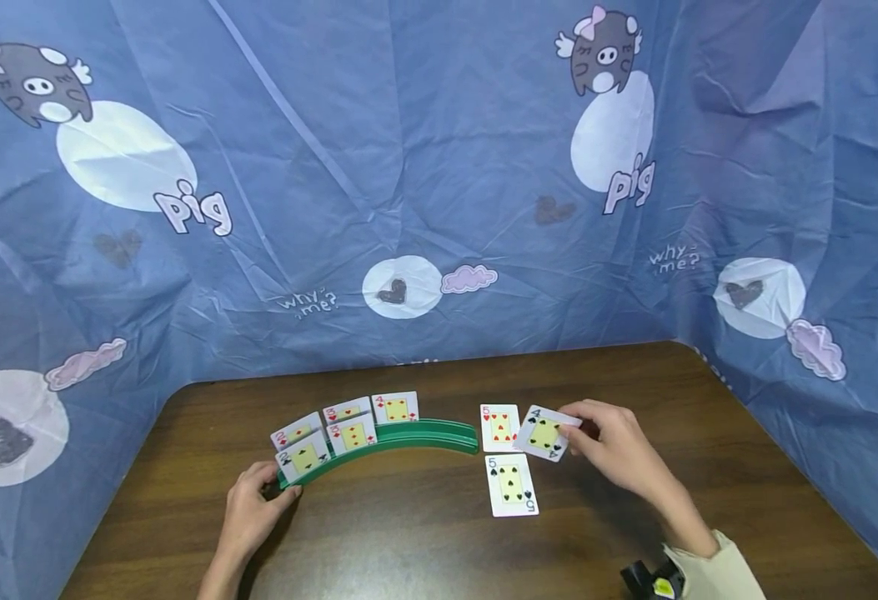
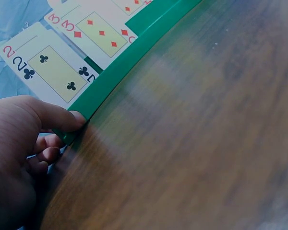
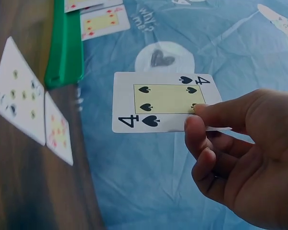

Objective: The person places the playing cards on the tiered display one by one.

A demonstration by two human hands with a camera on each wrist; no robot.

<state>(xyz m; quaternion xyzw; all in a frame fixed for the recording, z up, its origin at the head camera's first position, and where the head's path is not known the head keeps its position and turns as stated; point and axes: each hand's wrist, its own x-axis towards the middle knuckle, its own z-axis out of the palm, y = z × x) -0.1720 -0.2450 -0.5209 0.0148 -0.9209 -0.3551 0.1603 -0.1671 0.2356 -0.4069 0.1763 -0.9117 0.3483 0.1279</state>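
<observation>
A curved green card holder point(image 1: 423, 432) stands on the table. My left hand point(image 1: 249, 507) grips its left end, thumb in front, as the left wrist view also shows. In the front row stand the two of clubs point(image 2: 55, 72) and the three of diamonds point(image 1: 353, 434). Behind them rise a red two point(image 1: 296, 429), a red three point(image 1: 344, 411) and the four of diamonds point(image 1: 395, 408). My right hand point(image 1: 619, 442) pinches the four of spades point(image 3: 165, 98) by one edge, face visible. In the head view this card overlaps a corner of the five of hearts point(image 1: 497, 427).
The five of spades point(image 1: 511, 486) lies face up just nearer than the five of hearts. Under everything is a brown wooden table point(image 1: 378, 542). A blue printed cloth point(image 1: 439, 192) hangs behind the table and along its sides.
</observation>
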